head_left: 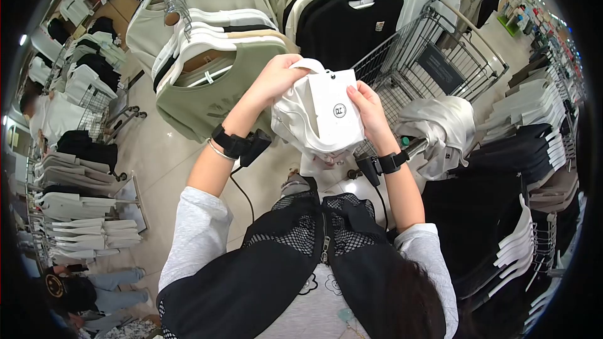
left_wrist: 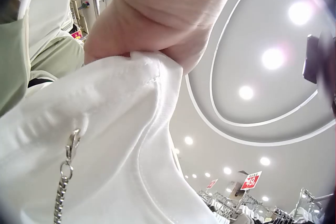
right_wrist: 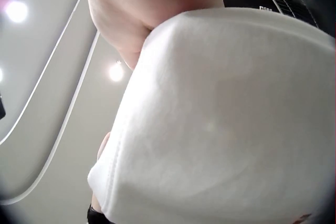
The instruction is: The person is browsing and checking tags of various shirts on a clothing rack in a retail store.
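Observation:
A folded white garment (head_left: pixel 290 110) is held up in front of the chest by both hands. With curled fingers my left hand (head_left: pixel 281 77) grips its top edge beside a looped white band (head_left: pixel 308 64). My right hand (head_left: pixel 370 112) pinches the side of a large white tag (head_left: pixel 340 110) with a round black logo, thumb on its front. In the left wrist view, a silvery chain (left_wrist: pixel 62 195) hangs from a clasp on the fabric, below the left hand (left_wrist: pixel 157 22). The right wrist view has white cloth (right_wrist: pixel 220 108) covering most of the right hand's (right_wrist: pixel 152 8) fingers.
A wire shopping cart (head_left: pixel 402 56) stands ahead to the right, with shiny pale fabric (head_left: pixel 440 129) near it. Green shirts (head_left: pixel 232 88) and a black shirt (head_left: pixel 352 22) hang ahead. Racks of dark clothes (head_left: pixel 477 220) are close on the right; another person (head_left: pixel 81 289) is at far left.

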Demonstrator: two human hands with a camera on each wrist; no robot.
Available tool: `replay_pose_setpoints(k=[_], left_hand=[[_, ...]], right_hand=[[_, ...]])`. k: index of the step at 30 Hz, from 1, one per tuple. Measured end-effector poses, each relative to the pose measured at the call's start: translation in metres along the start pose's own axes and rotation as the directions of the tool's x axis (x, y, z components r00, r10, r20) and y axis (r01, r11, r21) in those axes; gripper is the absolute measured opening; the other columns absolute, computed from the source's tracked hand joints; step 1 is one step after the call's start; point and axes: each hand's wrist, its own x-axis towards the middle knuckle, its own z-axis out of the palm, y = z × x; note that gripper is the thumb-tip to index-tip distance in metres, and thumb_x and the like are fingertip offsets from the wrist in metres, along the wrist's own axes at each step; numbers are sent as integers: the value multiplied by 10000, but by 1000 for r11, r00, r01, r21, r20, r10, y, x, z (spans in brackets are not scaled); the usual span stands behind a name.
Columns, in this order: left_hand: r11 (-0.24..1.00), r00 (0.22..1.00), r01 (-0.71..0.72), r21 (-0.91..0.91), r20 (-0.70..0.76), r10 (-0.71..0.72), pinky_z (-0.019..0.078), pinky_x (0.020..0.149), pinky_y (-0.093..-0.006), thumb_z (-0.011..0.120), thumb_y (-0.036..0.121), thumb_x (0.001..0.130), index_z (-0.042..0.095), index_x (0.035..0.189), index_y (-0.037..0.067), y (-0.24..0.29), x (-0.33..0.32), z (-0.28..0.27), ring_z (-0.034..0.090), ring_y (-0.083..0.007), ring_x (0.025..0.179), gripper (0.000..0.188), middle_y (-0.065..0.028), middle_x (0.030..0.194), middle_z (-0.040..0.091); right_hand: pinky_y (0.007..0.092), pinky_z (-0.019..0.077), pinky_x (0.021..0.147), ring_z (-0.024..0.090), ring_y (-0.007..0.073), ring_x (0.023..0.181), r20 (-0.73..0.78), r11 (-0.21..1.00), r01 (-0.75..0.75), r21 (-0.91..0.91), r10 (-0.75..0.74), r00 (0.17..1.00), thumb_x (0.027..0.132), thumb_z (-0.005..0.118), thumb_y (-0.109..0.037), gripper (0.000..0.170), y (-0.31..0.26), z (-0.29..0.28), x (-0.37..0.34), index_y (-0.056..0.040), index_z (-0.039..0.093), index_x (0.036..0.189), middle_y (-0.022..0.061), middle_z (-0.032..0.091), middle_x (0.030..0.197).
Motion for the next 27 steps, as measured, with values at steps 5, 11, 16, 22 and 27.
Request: replay_pose_setpoints(k=[5, 11, 16, 22, 27], left_hand=[[991, 1000, 3, -132, 23, 0, 453, 637, -241, 545, 91, 831, 609, 898, -19, -2, 3, 4, 571, -95, 709, 144, -46, 803, 618], [981, 995, 13, -194, 103, 8, 451, 632, -233, 559, 72, 819, 589, 865, -4, 20, -6, 14, 566, -84, 710, 94, -39, 803, 614], [943, 962, 81, -323, 272, 11, 453, 600, -200, 570, 74, 804, 501, 914, 17, 63, -31, 60, 558, -76, 709, 141, -28, 815, 574], [706, 933, 321, -631, 340, -120, 570, 585, -353, 526, 48, 814, 457, 949, -6, 70, -26, 94, 628, -205, 653, 161, -144, 821, 566], [763, 926, 341, -549, 336, -172, 575, 615, -410, 489, 33, 829, 399, 1038, -20, 67, -31, 92, 635, -278, 681, 233, -182, 830, 552]], right_hand=[[211, 468, 675, 554, 59, 732, 34, 999, 28, 17, -29, 999, 893, 539, -179, 151, -5, 0, -8, -32, 535, 927, 16, 595, 833], [239, 438, 759, 542, 93, 803, 117, 953, 291, -80, -281, 953, 886, 544, -147, 155, 2, -6, -17, -34, 534, 991, 28, 588, 873], [243, 443, 747, 535, 125, 738, 586, 733, -125, 669, -416, 695, 880, 483, -119, 134, 13, -19, 12, -39, 505, 985, 48, 563, 798], [236, 421, 664, 451, 115, 612, 96, 896, -185, 404, 160, 982, 909, 392, -218, 175, -21, -17, -50, -63, 474, 913, 39, 485, 706], [236, 416, 654, 433, 111, 600, 124, 833, -221, 508, 183, 975, 915, 374, -234, 188, -21, -19, -65, -70, 465, 900, 34, 464, 694]])
